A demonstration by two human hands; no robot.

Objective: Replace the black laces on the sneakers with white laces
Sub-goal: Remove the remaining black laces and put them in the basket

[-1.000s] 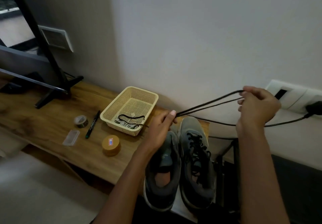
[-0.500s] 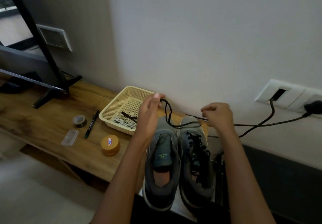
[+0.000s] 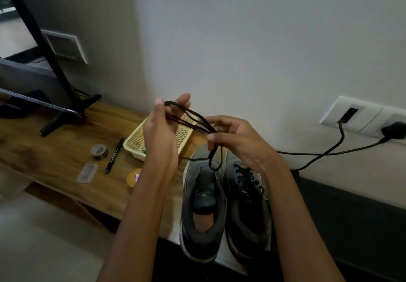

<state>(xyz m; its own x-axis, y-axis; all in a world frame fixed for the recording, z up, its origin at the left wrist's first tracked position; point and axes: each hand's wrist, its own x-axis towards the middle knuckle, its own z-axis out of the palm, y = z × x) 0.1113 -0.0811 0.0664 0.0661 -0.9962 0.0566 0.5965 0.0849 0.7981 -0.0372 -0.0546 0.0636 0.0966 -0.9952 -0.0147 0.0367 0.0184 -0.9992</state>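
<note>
Step in hand: we judge that we are gathering the pulled-out black lace (image 3: 186,117) into loops between our two hands, above the sneakers.
Left hand (image 3: 162,132): raised with the fingers nearly straight; the loops of the lace hang over them, between thumb and fingers.
Right hand (image 3: 237,141): clenched on the lace, pinching the strands together where they meet; a loose end hangs down from it toward the shoes.
How to do it well: we should keep the strands lightly tight between the hands and make loops of equal length. The hanging end should be taken in last, so it does not catch on the laced shoe below.
Left sneaker (image 3: 204,205): its eyelets look bare and the tongue is open; it is ready for a white lace.
Right sneaker (image 3: 246,194): touching the other one, still laced in black, so we judge the task is less than half done.
Cream basket (image 3: 136,143): it stands on the wooden table (image 3: 55,156) just behind the shoes. Our left hand hides most of its inside, so we cannot tell what lies in it; no white laces are visible.
Beside the basket: a tape roll (image 3: 99,151), a pen (image 3: 114,155) and a small clear case (image 3: 87,172).
</note>
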